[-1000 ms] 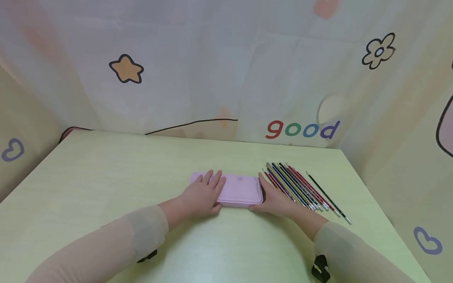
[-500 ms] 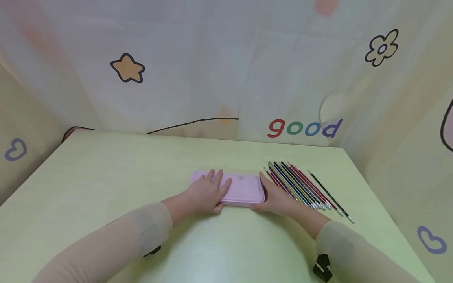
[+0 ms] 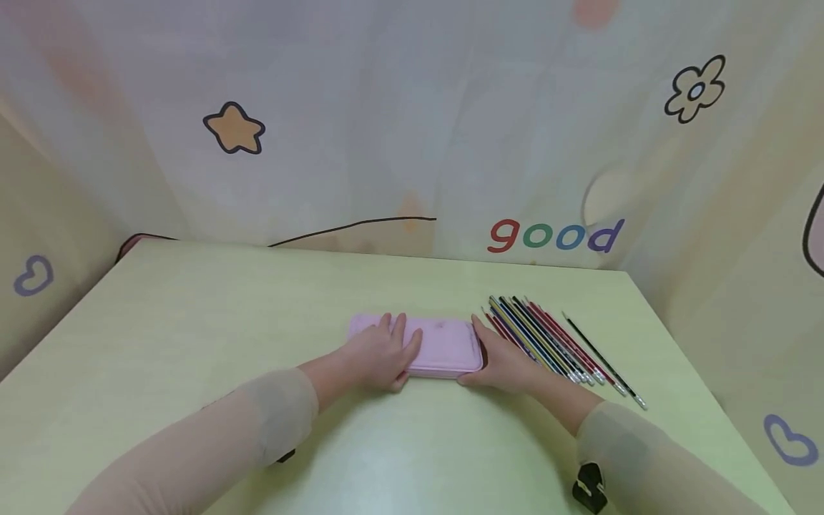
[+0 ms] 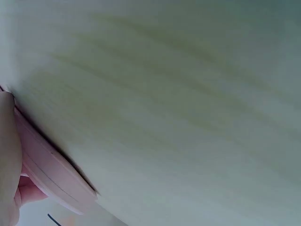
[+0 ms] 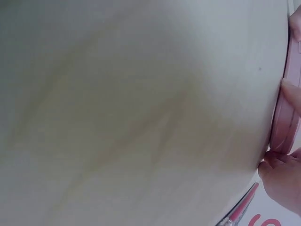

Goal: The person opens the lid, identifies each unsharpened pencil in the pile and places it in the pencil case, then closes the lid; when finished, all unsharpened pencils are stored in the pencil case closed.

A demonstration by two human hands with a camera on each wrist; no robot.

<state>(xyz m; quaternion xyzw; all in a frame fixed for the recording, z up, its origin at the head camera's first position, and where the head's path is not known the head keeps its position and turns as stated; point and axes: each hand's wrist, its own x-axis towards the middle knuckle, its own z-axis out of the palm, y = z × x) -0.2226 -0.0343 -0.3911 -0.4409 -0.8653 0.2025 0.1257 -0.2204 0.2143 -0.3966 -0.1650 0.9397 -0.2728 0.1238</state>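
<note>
Little change over the last second: left hand [image 3: 380, 354] stays flat on the pink case [image 3: 444, 343] mid-table [image 3: 193, 322], right hand [image 3: 502, 361] still grips its right end beside the pencils [image 3: 553, 343]; case unopened.

Soft, even, bright light with faint shadows; the head view is sharp, both wrist views close and blurred.

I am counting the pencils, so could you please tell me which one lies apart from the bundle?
The thin black pencil, farthest right on the table; a gap separates it from the other pencils, which lie touching.
</note>
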